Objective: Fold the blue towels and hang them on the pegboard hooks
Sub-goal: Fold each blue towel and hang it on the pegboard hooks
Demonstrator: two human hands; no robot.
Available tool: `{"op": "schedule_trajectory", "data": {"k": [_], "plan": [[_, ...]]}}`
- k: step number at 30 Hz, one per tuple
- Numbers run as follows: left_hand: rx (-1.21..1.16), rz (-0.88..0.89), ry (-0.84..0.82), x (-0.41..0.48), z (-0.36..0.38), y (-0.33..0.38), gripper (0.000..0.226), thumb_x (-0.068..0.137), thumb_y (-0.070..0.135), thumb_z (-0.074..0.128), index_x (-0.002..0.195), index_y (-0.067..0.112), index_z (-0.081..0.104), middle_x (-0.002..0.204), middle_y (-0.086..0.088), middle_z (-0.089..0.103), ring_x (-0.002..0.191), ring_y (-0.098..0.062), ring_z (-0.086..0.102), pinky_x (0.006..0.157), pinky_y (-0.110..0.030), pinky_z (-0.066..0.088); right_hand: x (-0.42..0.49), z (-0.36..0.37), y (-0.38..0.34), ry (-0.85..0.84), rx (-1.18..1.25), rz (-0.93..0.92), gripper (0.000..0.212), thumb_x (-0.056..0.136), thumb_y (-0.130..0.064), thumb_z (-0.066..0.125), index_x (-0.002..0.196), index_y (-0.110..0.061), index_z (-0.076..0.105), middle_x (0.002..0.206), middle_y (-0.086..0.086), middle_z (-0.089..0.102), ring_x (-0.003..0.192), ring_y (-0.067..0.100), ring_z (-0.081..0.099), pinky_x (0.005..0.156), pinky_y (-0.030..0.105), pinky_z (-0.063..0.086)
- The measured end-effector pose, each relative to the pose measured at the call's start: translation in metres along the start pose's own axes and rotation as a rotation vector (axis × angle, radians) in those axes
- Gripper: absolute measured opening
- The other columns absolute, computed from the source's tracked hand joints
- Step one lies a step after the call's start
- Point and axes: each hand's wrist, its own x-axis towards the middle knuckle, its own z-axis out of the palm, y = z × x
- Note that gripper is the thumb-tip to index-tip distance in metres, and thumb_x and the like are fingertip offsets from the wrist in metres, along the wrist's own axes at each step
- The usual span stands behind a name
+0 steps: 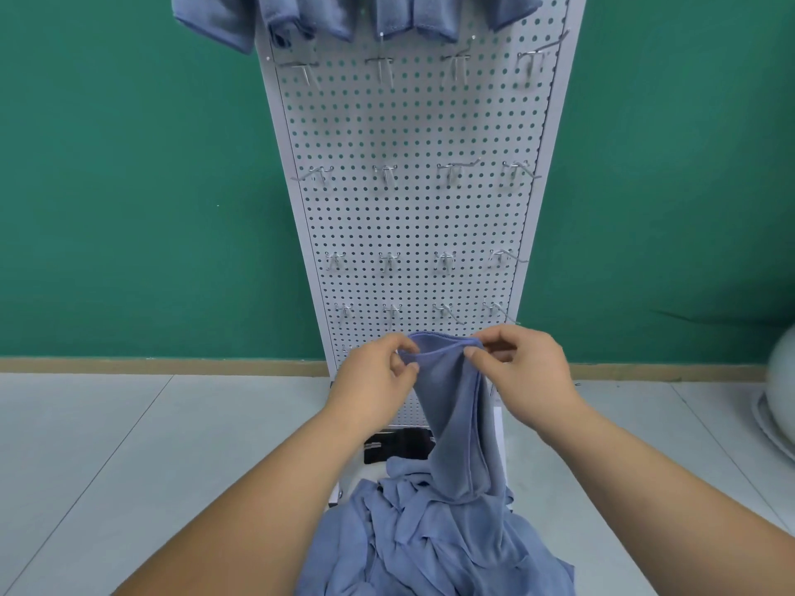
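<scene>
Towel (455, 408) btwn L hand (378, 374), R hand (525, 376)

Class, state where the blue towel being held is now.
The held towel hangs low at centre of the head view, pinched at its top edge by the left hand and right hand, before the pegboard, above the towel pile.

head view | worn on head | faces forward-down | close over hands, pegboard (413, 208) just ahead

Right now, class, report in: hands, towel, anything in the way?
Left hand, right hand: both pinching the held towel at its top edge. Its tail trails into the pile. Hooks ahead bare, nothing blocking.
</scene>
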Motion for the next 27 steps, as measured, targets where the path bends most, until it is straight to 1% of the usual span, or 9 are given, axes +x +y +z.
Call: {"op": "schedule_trajectory", "data": {"k": [2, 3, 5, 8, 11, 17, 22, 25, 27], "plan": [[0.173, 0.046, -0.084, 0.001, -0.006, -0.01, 0.011, 0.097, 0.032, 0.067, 0.108, 0.036, 0.068, 0.075, 0.01, 0.065, 0.072, -0.007, 0.062, 0.073, -0.033, 0.056, 0.004, -0.01, 0.004, -0.032, 0.02, -0.003, 0.008, 0.091, -0.023, 0.081, 0.088, -0.03, 0.079, 0.082, -0.017, 0.076, 0.078, 0.01, 0.071, 0.076, 0.033, 0.061], [0.211, 0.056, -0.114, 0.001, -0.008, -0.013, 0.011, 0.098, 0.034, 0.066, 0.109, 0.037, 0.067, 0.076, 0.01, 0.066, 0.072, -0.007, 0.061, 0.073, -0.034, 0.057, 0.006, -0.015, 0.005, -0.052, 0.017, -0.009, 0.007, 0.091, -0.023, 0.081, 0.088, -0.03, 0.079, 0.083, -0.016, 0.076, 0.079, 0.012, 0.072, 0.078, 0.033, 0.06], [0.262, 0.091, -0.121, 0.0, -0.012, -0.013, 0.008, 0.1, 0.037, 0.064, 0.107, 0.038, 0.066, 0.081, 0.011, 0.067, 0.072, -0.006, 0.06, 0.074, -0.037, 0.058, 0.009, -0.026, 0.009, -0.089, -0.009, -0.012, 0.007, 0.091, -0.023, 0.082, 0.088, -0.028, 0.078, 0.084, -0.012, 0.076, 0.079, 0.014, 0.072, 0.076, 0.029, 0.059], [0.313, 0.196, -0.051, 0.002, -0.016, -0.007, 0.009, 0.1, 0.04, 0.063, 0.106, 0.038, 0.069, 0.097, 0.016, 0.063, 0.079, -0.007, 0.058, 0.079, -0.037, 0.056, 0.013, -0.039, 0.016, -0.134, -0.173, -0.015, 0.007, 0.093, -0.024, 0.08, 0.089, -0.028, 0.075, 0.082, -0.01, 0.076, 0.073, 0.008, 0.071, 0.064, 0.016, 0.055], [0.297, 0.267, 0.028, 0.004, -0.018, -0.001, 0.011, 0.098, 0.04, 0.068, 0.108, 0.038, 0.072, 0.106, 0.018, 0.059, 0.083, -0.006, 0.06, 0.08, -0.036, 0.054, 0.014, -0.045, 0.022, -0.193, -0.37, -0.034, 0.007, 0.094, -0.032, 0.078, 0.088, -0.032, 0.073, 0.08, -0.015, 0.075, 0.074, 0.001, 0.07, 0.071, 0.021, 0.055], [0.226, 0.244, 0.017, 0.002, -0.022, 0.0, 0.006, 0.092, 0.039, 0.077, 0.096, 0.041, 0.074, 0.088, 0.024, 0.065, 0.077, -0.001, 0.062, 0.079, -0.034, 0.056, 0.011, -0.046, 0.02, -0.182, -0.439, -0.074, 0.009, 0.091, -0.034, 0.078, 0.085, -0.036, 0.072, 0.077, -0.019, 0.074, 0.077, -0.001, 0.069, 0.076, 0.034, 0.06], [0.17, 0.188, 0.047, 0.001, -0.023, 0.0, 0.014, 0.09, 0.035, 0.08, 0.093, 0.042, 0.068, 0.085, 0.027, 0.065, 0.069, -0.003, 0.061, 0.074, -0.032, 0.056, 0.011, -0.052, 0.016, -0.202, -0.472, -0.105, 0.011, 0.084, -0.032, 0.083, 0.079, -0.035, 0.073, 0.075, -0.02, 0.073, 0.074, -0.004, 0.068, 0.073, 0.032, 0.06], [0.202, 0.176, 0.063, 0.002, -0.024, -0.001, 0.028, 0.092, 0.032, 0.078, 0.108, 0.044, 0.059, 0.093, 0.024, 0.064, 0.07, -0.006, 0.061, 0.073, -0.035, 0.056, 0.01, -0.053, 0.013, -0.2, -0.414, -0.146, 0.013, 0.084, -0.029, 0.083, 0.078, -0.032, 0.072, 0.075, -0.021, 0.073, 0.076, -0.005, 0.068, 0.073, 0.024, 0.057], [0.287, 0.163, 0.057, 0.002, -0.023, -0.001, 0.033, 0.095, 0.03, 0.073, 0.12, 0.045, 0.059, 0.1, 0.021, 0.064, 0.081, -0.009, 0.062, 0.076, -0.035, 0.055, 0.008, -0.05, 0.009, -0.225, -0.346, -0.168, 0.014, 0.086, -0.025, 0.082, 0.08, -0.03, 0.07, 0.077, -0.02, 0.073, 0.079, -0.003, 0.069, 0.073, 0.019, 0.054]]}}
